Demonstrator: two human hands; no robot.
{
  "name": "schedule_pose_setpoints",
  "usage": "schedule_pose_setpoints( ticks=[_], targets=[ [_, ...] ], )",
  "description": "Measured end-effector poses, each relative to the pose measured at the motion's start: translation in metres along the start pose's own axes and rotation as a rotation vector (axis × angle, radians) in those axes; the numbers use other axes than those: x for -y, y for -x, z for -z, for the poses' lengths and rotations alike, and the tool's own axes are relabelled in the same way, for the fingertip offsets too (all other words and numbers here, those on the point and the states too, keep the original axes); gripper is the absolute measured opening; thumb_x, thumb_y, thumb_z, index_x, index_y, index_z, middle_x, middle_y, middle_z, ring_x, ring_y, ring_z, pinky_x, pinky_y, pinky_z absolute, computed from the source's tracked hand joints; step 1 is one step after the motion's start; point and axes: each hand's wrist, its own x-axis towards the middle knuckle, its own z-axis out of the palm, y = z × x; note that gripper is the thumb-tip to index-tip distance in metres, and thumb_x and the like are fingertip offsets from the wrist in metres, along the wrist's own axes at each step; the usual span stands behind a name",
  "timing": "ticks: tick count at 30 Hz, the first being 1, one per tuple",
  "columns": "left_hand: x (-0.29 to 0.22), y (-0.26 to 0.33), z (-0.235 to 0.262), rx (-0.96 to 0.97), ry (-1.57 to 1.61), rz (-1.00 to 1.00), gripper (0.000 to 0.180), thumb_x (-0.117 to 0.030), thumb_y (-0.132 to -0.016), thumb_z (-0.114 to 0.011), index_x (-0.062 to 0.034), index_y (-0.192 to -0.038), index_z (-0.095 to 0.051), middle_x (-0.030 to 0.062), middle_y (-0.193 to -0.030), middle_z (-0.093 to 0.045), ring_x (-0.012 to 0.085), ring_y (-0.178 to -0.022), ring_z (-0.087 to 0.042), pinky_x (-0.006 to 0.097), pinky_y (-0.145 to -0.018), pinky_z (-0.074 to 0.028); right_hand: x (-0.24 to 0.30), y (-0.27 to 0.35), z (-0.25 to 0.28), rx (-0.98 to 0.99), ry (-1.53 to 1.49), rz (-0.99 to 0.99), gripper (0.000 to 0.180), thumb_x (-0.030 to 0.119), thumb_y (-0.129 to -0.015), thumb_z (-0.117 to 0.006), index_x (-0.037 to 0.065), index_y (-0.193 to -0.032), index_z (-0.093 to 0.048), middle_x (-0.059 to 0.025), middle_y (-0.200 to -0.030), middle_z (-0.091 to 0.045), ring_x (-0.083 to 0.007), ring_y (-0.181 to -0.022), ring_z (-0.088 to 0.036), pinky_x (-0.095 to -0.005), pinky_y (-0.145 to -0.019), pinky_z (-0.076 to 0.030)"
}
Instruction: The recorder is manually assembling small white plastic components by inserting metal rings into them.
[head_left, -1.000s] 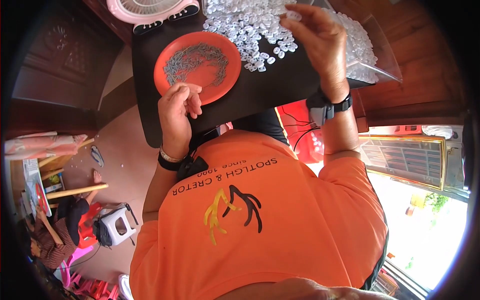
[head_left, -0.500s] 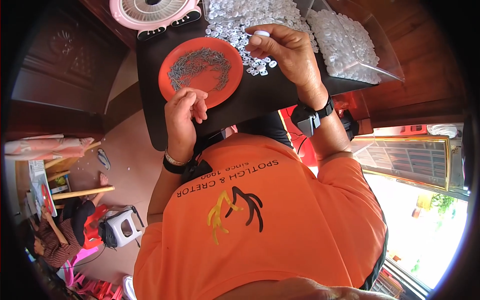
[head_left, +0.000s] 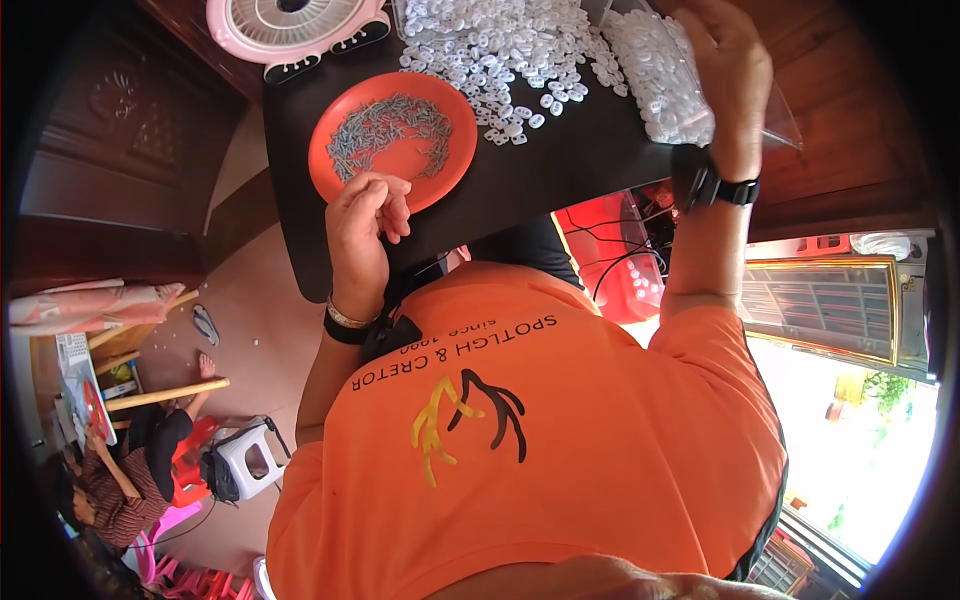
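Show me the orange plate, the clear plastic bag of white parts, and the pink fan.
orange plate [head_left: 447, 171], head view, bare right rim
clear plastic bag [head_left: 660, 75], head view, the white parts inside
pink fan [head_left: 290, 20], head view, white grille

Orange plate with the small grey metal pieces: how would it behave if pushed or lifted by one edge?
The orange plate looks thin and shallow, probably light plastic, so it would likely slide easily on the smooth dark table. The grey metal pieces lie loose in a heap, so tilting it would probably spill them. The left hand sits at its near rim, so it may steady it.
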Motion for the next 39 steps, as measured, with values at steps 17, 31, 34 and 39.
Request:
schedule_pose_setpoints(
  ticks=[17,31,34,39],
  targets=[
    [-0.003,0.003,0.005,-0.016,-0.032,0.018,0.027,-0.019,-0.089,-0.043,-0.0011,-0.082,-0.062,0.0025,-0.064,-0.054,0.0091,-0.053,-0.048,0.021,-0.049,-0.034,-0.009,0.068,-0.107,0.692,-0.044,-0.053,0.020,0.021,-0.081,-0.059,0.007,-0.092,-0.068,-0.0129,-0.085,-0.067,-0.0303,-0.079,-0.064,-0.0377,-0.071,-0.050],
    [-0.005,0.001,0.009,-0.008,-0.058,0.027,0.028,-0.020,-0.090,-0.043,-0.0009,-0.083,-0.062,0.0023,-0.065,-0.054,0.0089,-0.053,-0.048,0.021,-0.049,-0.034,-0.014,0.071,-0.145,0.634,-0.122,0.013,0.024,0.028,-0.083,-0.057,0.010,-0.093,-0.069,-0.0129,-0.080,-0.067,-0.0267,-0.078,-0.065,-0.0375,-0.070,-0.051],
    [-0.004,0.000,0.008,0.009,-0.083,0.014,0.027,-0.019,-0.090,-0.044,-0.0011,-0.084,-0.063,0.0021,-0.065,-0.054,0.0081,-0.053,-0.048,0.020,-0.049,-0.034,0.010,0.065,-0.132,0.832,-0.435,-0.327,0.026,0.026,-0.086,-0.061,0.002,-0.094,-0.068,-0.0057,-0.076,-0.066,-0.0141,-0.072,-0.062,-0.0280,-0.067,-0.048],
    [-0.006,-0.006,0.001,0.041,-0.075,0.011,0.025,-0.018,-0.090,-0.044,-0.0016,-0.084,-0.063,0.0014,-0.065,-0.054,0.0070,-0.053,-0.047,0.020,-0.048,-0.034,0.059,0.062,-0.119,0.850,-0.920,-0.380,0.019,0.017,-0.083,-0.067,0.001,-0.094,-0.066,-0.0011,-0.075,-0.065,-0.0063,-0.068,-0.057,-0.0214,-0.065,-0.046]
  ],
)
